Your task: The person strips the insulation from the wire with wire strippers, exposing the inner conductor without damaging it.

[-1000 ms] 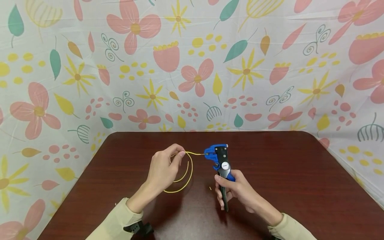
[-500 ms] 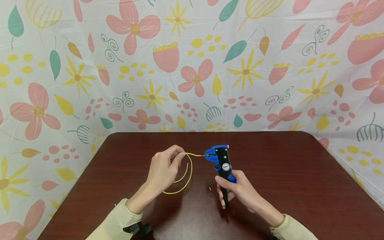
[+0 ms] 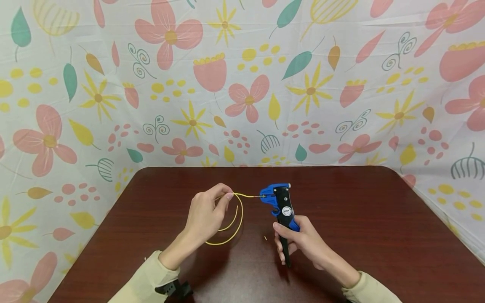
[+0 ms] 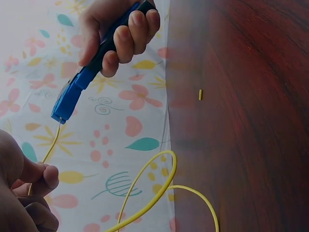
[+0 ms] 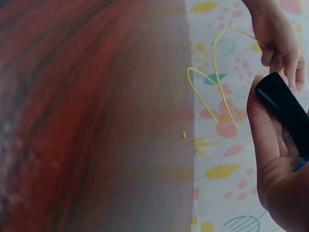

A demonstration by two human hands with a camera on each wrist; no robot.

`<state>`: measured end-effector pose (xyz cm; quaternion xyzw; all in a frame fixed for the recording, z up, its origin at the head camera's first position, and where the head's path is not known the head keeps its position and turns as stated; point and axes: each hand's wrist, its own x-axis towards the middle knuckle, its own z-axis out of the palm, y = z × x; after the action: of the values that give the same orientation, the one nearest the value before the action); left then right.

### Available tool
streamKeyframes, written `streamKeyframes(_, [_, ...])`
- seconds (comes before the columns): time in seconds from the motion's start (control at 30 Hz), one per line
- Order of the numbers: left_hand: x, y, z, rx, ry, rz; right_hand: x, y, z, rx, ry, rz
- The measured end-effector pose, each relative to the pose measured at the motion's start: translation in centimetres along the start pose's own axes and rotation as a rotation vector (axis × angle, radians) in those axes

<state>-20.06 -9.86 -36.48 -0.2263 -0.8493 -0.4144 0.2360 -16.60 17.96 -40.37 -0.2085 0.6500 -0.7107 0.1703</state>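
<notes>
With the blue-and-black tool (image 3: pixel 282 202) held in my right grip (image 3: pixel 303 240), I pinch the yellow wire (image 3: pixel 242 208) in my left grip (image 3: pixel 206 212) to the tool's left, its bare end at the tool's blue head.

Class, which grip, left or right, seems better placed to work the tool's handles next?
Probably the right grip: it holds the blue and black tool, while the left grip pinches the yellow wire.
</notes>
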Motion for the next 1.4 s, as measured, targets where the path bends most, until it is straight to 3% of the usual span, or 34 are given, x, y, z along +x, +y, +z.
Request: streamKeyframes(1.4, [-0.15, -0.12, 0.12, -0.028, -0.017, -0.029, -0.28, 0.04, -0.14, -0.004, 0.009, 0.033])
